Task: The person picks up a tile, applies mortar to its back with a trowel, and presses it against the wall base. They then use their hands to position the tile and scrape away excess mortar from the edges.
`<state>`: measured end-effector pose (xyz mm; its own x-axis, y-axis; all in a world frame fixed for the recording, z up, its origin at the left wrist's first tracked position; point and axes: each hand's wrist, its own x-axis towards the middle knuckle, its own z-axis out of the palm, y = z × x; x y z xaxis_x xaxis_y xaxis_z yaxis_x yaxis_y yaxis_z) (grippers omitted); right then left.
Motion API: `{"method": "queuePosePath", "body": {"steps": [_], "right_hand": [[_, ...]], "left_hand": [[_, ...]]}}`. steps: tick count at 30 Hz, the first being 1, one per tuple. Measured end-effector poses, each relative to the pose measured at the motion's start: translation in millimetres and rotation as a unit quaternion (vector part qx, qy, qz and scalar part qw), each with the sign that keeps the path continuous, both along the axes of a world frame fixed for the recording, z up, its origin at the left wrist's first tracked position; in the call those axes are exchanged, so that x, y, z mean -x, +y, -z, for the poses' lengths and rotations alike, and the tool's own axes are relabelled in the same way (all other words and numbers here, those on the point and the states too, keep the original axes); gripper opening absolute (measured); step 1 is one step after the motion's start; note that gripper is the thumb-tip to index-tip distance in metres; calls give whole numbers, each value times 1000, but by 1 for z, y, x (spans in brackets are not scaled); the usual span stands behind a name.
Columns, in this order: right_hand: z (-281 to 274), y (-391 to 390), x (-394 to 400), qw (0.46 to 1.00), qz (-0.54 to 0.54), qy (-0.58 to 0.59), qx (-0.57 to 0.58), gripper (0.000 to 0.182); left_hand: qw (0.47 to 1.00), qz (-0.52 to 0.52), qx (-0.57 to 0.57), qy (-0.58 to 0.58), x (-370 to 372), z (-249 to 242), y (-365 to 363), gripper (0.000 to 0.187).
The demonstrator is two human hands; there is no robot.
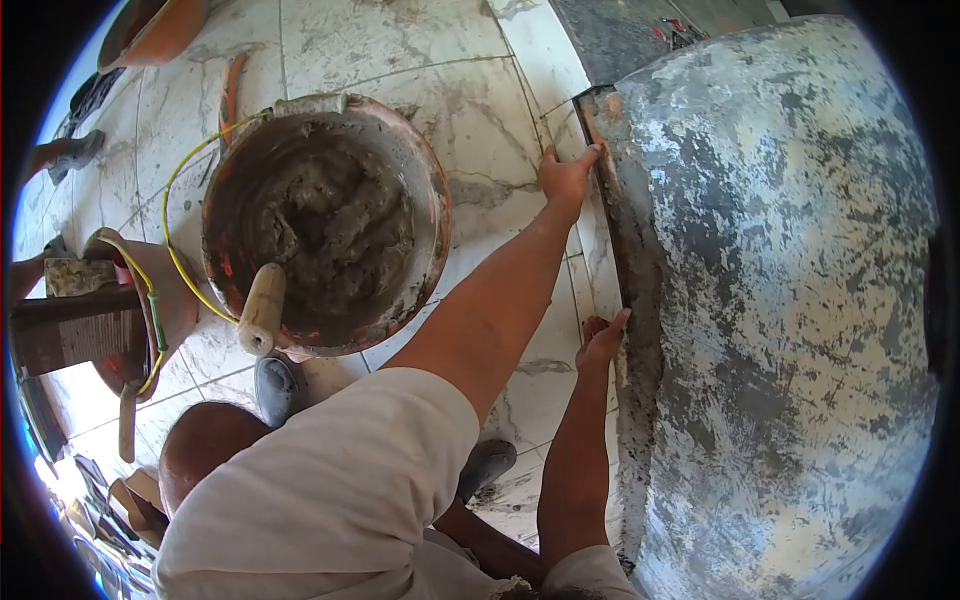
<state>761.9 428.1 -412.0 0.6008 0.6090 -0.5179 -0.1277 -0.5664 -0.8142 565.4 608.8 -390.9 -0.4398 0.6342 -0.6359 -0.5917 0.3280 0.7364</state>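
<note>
My left hand [568, 180] is at the upper part of a thin, long brown strip [607, 200], its thumb lying against the strip's edge. Lower down, my right hand [601, 342] has its thumb on the same strip, with the other fingers partly hidden. Wet grey mortar [640, 270] runs in a band along the strip. Beyond it spreads a large surface [780, 300] with patchy grey and white smears. A round bucket [430, 190] of wet mortar stands left of my hands, a wooden-handled tool [262, 308] leaning over its rim.
A second bucket [180, 290] with a yellow handle holds a trowel-like tool [80, 330]. Another orange bucket [165, 35] is at the top left. Dirty marble-patterned tiles [400, 40] cover the floor. Another person's foot [75, 155] shows at the left edge.
</note>
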Motion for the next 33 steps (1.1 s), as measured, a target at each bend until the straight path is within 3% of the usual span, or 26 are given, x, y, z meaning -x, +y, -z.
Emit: {"method": "queuePosePath", "body": {"steps": [13,20,28,33], "right_hand": [[0,0,-4,999,-23,23,7,80],[-3,-1,-1,999,-22,24,21,78],[-3,2,0,999,19,28,32,65],[-3,1,-1,999,5,31,30,68]], "left_hand": [[999,16,-44,-18,8,15,7,89],[998,20,-59,-28,14,11,6,86],[998,14,-50,-28,12,17,9,84],[998,19,-50,-32,13,18,9,82]]}}
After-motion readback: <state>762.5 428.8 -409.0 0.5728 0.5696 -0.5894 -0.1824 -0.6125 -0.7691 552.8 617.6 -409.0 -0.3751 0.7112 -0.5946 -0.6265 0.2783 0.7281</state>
